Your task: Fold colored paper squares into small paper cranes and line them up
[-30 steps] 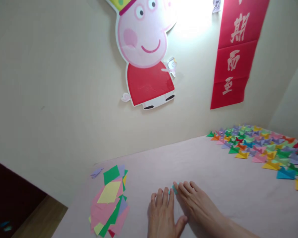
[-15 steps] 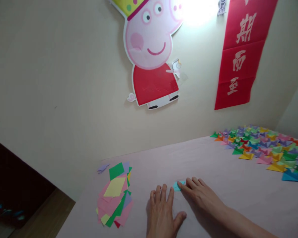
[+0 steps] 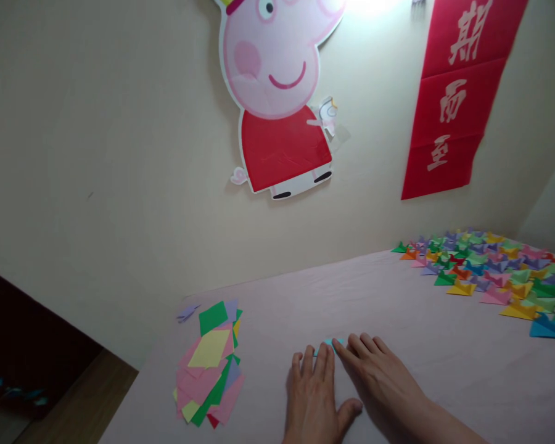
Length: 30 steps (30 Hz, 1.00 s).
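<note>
A small folded piece of light blue paper (image 3: 331,341) lies on the pale tabletop, partly covered by fingertips. My left hand (image 3: 311,390) rests palm down with its fingers stretched out and its thumb spread to the side; its fingertips lie on the paper's left part. From the right, my right hand (image 3: 378,365) reaches in, its index fingertip pressing on the paper while the other fingers lie loosely extended beside it. Neither hand grips anything. The fingers hide the details of the folds.
Left of my hands lies a loose pile of coloured paper sheets (image 3: 208,376), with a small folded purple piece (image 3: 187,313) behind it. Rows of folded paper figures (image 3: 494,265) fill the far right of the table (image 3: 268,320). A wall (image 3: 134,185) stands behind.
My left hand has moved right, and its fingertips now lie on the blue paper instead of beside it. My right index finger stays on the paper. The view has shifted slightly.
</note>
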### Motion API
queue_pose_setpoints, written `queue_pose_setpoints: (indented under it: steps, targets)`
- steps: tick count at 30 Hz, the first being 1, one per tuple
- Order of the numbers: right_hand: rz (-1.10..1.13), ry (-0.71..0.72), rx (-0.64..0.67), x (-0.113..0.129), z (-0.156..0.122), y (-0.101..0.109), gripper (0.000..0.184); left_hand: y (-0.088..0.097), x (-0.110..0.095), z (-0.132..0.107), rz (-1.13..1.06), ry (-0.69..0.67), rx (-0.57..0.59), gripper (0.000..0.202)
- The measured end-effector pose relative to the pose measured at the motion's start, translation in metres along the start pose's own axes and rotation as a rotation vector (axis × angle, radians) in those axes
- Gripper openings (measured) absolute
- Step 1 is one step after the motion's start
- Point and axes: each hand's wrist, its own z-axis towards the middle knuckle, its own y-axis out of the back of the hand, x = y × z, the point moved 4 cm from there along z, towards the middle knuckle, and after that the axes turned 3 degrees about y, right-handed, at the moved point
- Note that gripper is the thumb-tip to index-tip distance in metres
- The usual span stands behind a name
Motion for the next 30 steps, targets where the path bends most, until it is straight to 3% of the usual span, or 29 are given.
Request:
queue_pose_setpoints:
  steps: [8,14,17,20,24,30]
  targets:
    - [0.163,-0.107,0.158,-0.009,0.005,-0.001,0.047,-0.002,0.019,-0.017,0.061,0.039,-0.039,0.073]
    - [0.565,-0.238,0.23,-0.022,0.013,0.002,0.045,0.009,0.017,-0.017,0.038,0.094,-0.16,0.06]
    - [0.765,-0.258,0.134,-0.032,0.023,0.006,0.048,0.016,0.017,-0.004,0.0,0.125,-0.233,0.05]
    - [0.815,-0.227,0.051,-0.033,0.033,0.009,0.042,0.019,0.017,0.012,-0.084,0.108,-0.232,0.055]
    - [0.799,-0.162,0.076,-0.025,0.041,0.007,0.03,0.022,0.017,0.026,-0.171,0.067,-0.201,0.037]
    - [0.845,-0.126,0.083,-0.025,0.038,-0.002,0.015,0.024,0.019,0.027,-0.257,0.012,-0.24,0.019]
